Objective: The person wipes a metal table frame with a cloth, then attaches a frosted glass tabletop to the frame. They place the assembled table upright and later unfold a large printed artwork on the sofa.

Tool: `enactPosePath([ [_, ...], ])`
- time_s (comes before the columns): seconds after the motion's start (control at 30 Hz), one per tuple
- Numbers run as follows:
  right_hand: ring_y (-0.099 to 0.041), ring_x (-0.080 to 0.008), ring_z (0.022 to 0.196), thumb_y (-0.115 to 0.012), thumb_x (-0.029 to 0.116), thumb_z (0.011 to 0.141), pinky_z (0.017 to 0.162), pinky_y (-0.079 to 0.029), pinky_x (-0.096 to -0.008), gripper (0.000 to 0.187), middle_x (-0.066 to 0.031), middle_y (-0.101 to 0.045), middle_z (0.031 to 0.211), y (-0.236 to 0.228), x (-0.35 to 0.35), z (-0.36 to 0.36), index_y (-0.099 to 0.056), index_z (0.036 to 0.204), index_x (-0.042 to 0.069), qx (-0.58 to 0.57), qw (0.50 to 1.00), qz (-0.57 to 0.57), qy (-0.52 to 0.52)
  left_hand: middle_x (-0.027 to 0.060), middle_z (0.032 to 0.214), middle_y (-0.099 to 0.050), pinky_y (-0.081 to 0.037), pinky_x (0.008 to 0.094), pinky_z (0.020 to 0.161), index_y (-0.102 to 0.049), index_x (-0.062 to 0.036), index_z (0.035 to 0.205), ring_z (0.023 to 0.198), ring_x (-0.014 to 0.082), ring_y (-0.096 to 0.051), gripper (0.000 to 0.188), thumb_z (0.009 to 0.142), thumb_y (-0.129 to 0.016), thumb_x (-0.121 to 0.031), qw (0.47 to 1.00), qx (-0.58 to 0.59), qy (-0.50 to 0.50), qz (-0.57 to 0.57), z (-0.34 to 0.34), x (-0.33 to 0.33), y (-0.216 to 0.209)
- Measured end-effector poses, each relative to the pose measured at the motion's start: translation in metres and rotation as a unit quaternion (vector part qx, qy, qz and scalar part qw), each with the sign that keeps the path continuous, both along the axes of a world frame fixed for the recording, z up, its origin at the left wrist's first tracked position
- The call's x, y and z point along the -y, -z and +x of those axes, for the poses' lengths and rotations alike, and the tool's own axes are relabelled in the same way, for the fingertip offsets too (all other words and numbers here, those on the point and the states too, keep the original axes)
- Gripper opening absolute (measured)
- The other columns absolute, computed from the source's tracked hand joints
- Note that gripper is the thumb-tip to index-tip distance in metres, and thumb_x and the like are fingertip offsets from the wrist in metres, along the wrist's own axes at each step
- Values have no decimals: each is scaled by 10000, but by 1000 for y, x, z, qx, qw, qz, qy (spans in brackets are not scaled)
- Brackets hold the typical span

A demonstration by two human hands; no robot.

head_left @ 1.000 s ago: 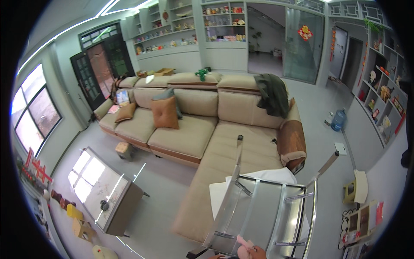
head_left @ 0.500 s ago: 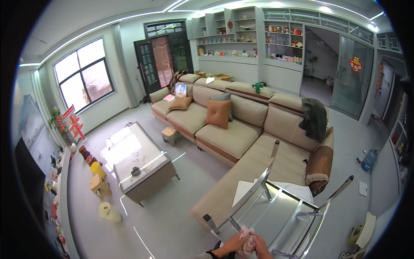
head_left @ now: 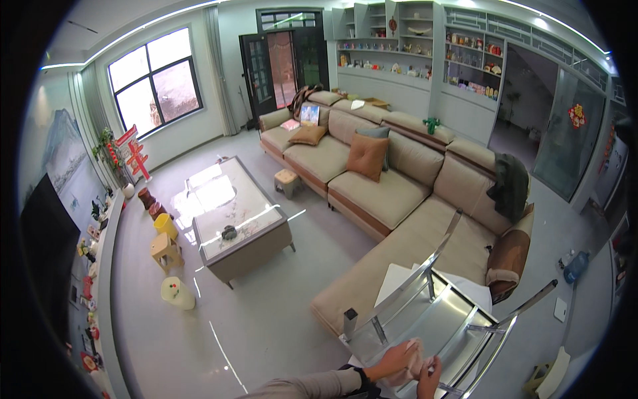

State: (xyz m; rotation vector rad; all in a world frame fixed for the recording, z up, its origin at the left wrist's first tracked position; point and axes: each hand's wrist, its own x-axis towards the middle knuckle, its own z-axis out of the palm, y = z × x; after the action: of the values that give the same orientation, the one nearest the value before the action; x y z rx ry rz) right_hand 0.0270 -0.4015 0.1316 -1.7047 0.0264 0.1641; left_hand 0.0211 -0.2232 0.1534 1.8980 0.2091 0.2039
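A pale pink cloth (head_left: 413,374) is bunched between my two hands at the lower edge of the picture. My left hand (head_left: 393,360) is closed on its left side, the sleeve pushed up the forearm. On the other side my right hand (head_left: 429,380) grips the same cloth with bent fingers. Beneath and beyond both hands stands a shiny metal furniture frame (head_left: 379,330), upturned, with its legs pointing up and crossbars joining them. White board-like pieces (head_left: 395,282) lie by the frame's far side, against the sofa.
A long beige sofa (head_left: 372,279) runs beyond the frame, with a dark garment (head_left: 509,188) over its back. To the left are a low coffee table (head_left: 256,249), a small stool (head_left: 288,181) and a cream bin (head_left: 178,294). A blue water bottle (head_left: 576,266) stands at the right.
The whole scene has shifted right in the view as my head turned left. Both hands have moved slightly right with the cloth, and more of my left forearm shows.
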Motion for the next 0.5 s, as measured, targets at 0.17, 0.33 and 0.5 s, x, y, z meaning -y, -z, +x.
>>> enactPosePath([
  [0.17,-416,-402,1418,-817,260,820,1170,-341,-491,840,-270,-413,1524,-38,-26,-18,-413,1497,-26,166,966,-127,-156,186,1042,-722,-537,424,890,-676,-74,1174,991,334,-688,353,1050,-456,-320,970,-64,226,66,11,-7,27],
  [0.33,-625,-314,1214,-791,321,853,1033,-484,-394,593,-183,-653,1303,-47,-37,-18,-607,1337,32,13,989,-129,-70,168,1087,-693,-554,374,864,-650,-38,1192,1010,272,-661,275,1017,-568,-234,756,-226,230,-570,-2,-24,35],
  [0.5,-687,-220,1047,-784,255,863,933,-533,-338,420,-119,-734,1112,-11,-29,-26,-691,1211,39,-108,991,-65,40,131,1265,-630,-534,346,881,-507,-5,1390,1089,199,-634,471,1038,-597,-304,859,-354,139,-344,-16,-16,17],
])
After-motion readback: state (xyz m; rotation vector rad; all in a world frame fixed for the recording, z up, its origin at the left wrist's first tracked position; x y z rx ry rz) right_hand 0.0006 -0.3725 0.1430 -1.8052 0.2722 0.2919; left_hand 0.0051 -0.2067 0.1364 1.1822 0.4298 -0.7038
